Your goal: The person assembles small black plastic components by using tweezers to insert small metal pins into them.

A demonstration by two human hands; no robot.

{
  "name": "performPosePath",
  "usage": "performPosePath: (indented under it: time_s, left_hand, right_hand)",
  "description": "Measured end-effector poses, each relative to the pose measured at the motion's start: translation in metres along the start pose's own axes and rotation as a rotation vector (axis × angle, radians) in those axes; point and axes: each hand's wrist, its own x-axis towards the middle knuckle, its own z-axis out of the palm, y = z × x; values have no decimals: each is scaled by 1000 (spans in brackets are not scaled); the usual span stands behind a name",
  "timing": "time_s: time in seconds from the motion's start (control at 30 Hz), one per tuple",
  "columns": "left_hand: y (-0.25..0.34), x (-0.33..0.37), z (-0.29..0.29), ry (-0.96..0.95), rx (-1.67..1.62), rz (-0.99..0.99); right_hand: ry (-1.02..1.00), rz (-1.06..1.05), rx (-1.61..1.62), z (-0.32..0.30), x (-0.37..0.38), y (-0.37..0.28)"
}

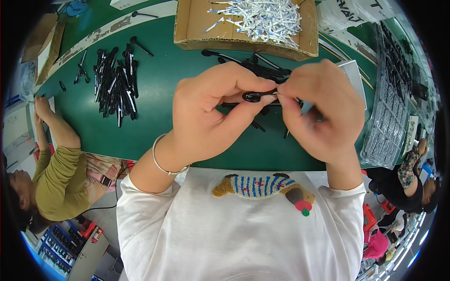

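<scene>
In front of my chest, both hands meet over a slim black part with a rounded, glossy end point(251, 96). My left hand point(206, 110) pinches it near that rounded end, between thumb and forefinger. At the other end my right hand point(326, 105) has its thumb and fingertips closed on it, hiding much of its length. Similar slim black parts point(262, 66) lie in a loose heap on the green table just behind and beneath my hands. More of them form a pile point(117, 86) to the left of my left hand.
A cardboard box point(234, 45) holding many white-and-blue strips point(265, 21) stands at the far middle. Clear plastic trays point(386, 117) are stacked on the right. One person point(61, 187) sits at the left, another point(398, 180) at the right. A white box point(354, 79) is behind my right hand.
</scene>
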Motion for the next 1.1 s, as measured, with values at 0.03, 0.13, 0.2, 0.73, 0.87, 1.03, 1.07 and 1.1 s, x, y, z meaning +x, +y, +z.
performPosePath:
  time_s: [0.03, 0.13, 0.2, 0.73, 0.87, 1.03, 1.07, 1.1]
  left_hand:
    - [-1, 0, 0, 1, 1, 3]
    - [0, 3, -1, -20, -98, -44]
    - [1, 2, 2, 7, -184, -94]
    - [-11, 13, -14, 154, 94, -174]
    - [-8, 14, -12, 99, 197, -185]
    - [-14, 12, -4, 47, 191, -233]
    - [-15, 12, -1, 40, 190, -232]
    - [-15, 12, 1, 39, 200, -239]
  right_hand:
    - [72, -244, -161, 2, -1, 3]
    - [125, -344, -260, 2, -5, 4]
    - [189, -418, -249, 2, -7, 5]
    - [119, 418, -490, -64, 4, 48]
    - [-84, 652, -530, -85, -47, 48]
    - [-223, 798, -597, -67, -61, 46]
    - [-166, 755, -577, -64, -64, 50]
    - [-110, 709, -553, -62, -65, 53]
